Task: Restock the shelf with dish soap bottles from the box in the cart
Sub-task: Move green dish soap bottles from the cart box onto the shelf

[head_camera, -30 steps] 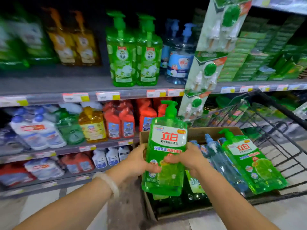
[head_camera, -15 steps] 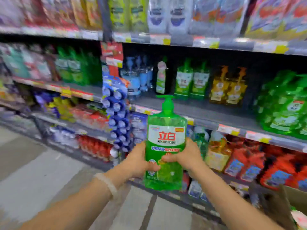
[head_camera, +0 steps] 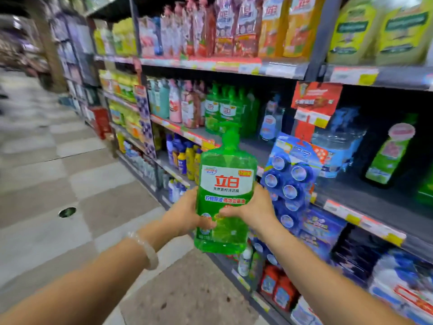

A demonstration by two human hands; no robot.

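Note:
I hold a green dish soap bottle (head_camera: pixel 226 184) with a pump top and a white label upright in front of the shelves. My left hand (head_camera: pixel 185 213) grips its lower left side and my right hand (head_camera: pixel 255 207) grips its lower right side, thumbs across the front. Matching green dish soap bottles (head_camera: pixel 222 111) stand in a row on the middle shelf (head_camera: pixel 356 200), beyond and a little above the bottle I carry. The cart and its box are out of view.
A hanging strip of blue round packs (head_camera: pixel 290 181) dangles off the shelf edge right beside my right hand. Blue bottles (head_camera: pixel 271 118) stand right of the green row. Lower shelves hold small bottles (head_camera: pixel 185 158). Tiled aisle floor (head_camera: pixel 70 172) stretches to the left.
I have turned left away from the cart with the bottle held in both hands. The cart and box have left the view and the shelf bay with the green bottle row has come into view.

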